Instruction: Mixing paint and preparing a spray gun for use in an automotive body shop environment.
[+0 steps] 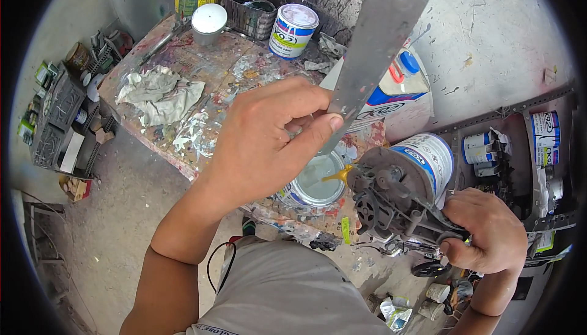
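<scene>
My left hand [269,133] pinches a flat grey metal strip [382,35] with a hole at its top end. The strip slants down behind my fingers, its lower end at an open can [324,204] with pale, whitish contents. My right hand [486,231] is closed around the handle of a dark mixing lid [382,179]. That lid is fitted to a blue-and-white paint can [430,159], tipped on its side. Yellow paint [337,174] shows at the lid's spout, over the open can's right side. My left fingers partly hide the strip.
The paint-stained table [238,72] bears a crumpled rag [162,95], a small white-topped cup [209,19], a closed paint can [293,29] and a rectangular tin with a blue cap [409,61]. Shelves [510,145] stand at the right; crates [55,124] stand at the left.
</scene>
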The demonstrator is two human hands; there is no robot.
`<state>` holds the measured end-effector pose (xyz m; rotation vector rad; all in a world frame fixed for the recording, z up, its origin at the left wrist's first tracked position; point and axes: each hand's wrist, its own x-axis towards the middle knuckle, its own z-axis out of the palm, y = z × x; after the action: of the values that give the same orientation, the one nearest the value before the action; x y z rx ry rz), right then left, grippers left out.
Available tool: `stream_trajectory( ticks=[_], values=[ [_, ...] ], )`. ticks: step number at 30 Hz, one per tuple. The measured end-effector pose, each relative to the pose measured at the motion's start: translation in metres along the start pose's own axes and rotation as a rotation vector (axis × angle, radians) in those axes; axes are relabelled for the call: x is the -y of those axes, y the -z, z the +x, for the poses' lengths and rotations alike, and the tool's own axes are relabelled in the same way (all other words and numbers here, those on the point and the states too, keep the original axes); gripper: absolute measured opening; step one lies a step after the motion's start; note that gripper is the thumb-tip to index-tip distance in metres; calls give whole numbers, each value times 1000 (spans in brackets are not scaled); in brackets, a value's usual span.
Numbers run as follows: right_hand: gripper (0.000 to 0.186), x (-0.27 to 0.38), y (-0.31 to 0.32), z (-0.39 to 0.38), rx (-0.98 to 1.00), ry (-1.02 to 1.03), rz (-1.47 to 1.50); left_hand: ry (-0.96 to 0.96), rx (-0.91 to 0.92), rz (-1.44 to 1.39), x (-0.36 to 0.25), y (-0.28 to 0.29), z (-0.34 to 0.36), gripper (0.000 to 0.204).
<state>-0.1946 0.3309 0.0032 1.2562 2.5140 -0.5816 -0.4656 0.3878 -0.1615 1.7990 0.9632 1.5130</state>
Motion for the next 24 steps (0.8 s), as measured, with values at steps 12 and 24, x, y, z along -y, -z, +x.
stream_trajectory(
  ticks=[12, 24],
  values=[
    [95, -55, -97, -8, -388, -289, 916, -21, 81, 65, 3, 1, -6, 13],
    [108, -84, -287, -34, -860, -70, 2060, 133, 211, 254, -16, -32, -29, 12]
  ],
)
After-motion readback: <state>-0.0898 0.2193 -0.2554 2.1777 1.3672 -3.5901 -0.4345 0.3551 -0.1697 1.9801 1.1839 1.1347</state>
